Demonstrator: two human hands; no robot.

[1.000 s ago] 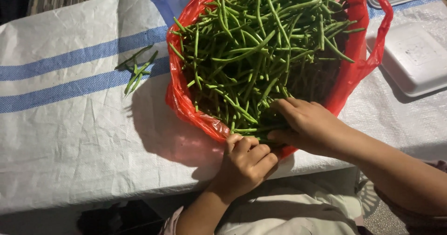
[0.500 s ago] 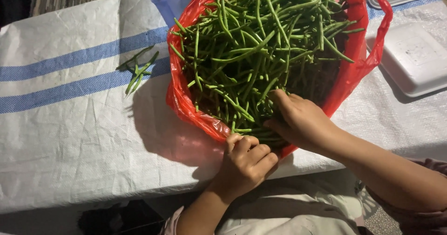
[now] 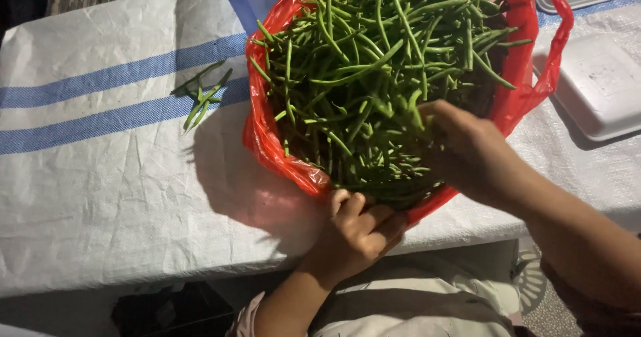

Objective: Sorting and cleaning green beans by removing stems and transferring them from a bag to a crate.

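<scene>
Right hand (image 3: 467, 151), grip half-closed, sinks into green beans (image 3: 374, 76): light, thin, snappable, tangled; we pinch mid-pod. Left hand (image 3: 357, 233), fisted grip, touches red bag (image 3: 280, 153) rim.

White blue-striped woven table cover (image 3: 100, 177)

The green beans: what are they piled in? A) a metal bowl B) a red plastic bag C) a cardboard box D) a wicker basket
B: the green beans fill a red plastic bag on the striped cloth, with the right hand in the pile.
</scene>
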